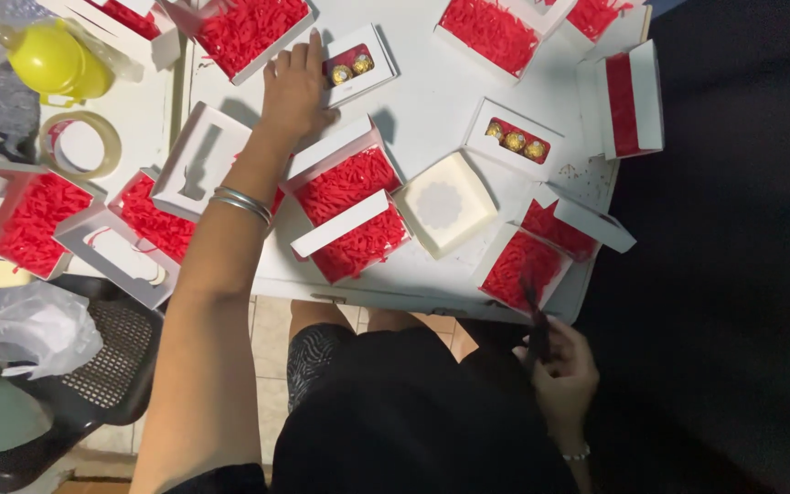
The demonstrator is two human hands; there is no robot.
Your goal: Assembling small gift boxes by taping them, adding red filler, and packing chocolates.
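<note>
Several white boxes of red paper shreds crowd the bench (432, 101). The left hand (293, 87), fingers loosely extended, rests beside a small chocolate box (351, 62); the right hand (561, 366) pinches a dark tool (535, 325), perhaps scissors.

We see a home craft spot. White table (432, 101) crowded with gift boxes (349, 187) of red shredded paper, tape roll (80, 144), tiled floor (272, 366), plastic chair (93, 375) beside it.

a yellow bottle (48, 58) sits at ten o'clock, a tape roll (80, 144) just below it. a crumpled plastic bag (31, 327) lies on a black chair (112, 366) at eight o'clock.
</note>
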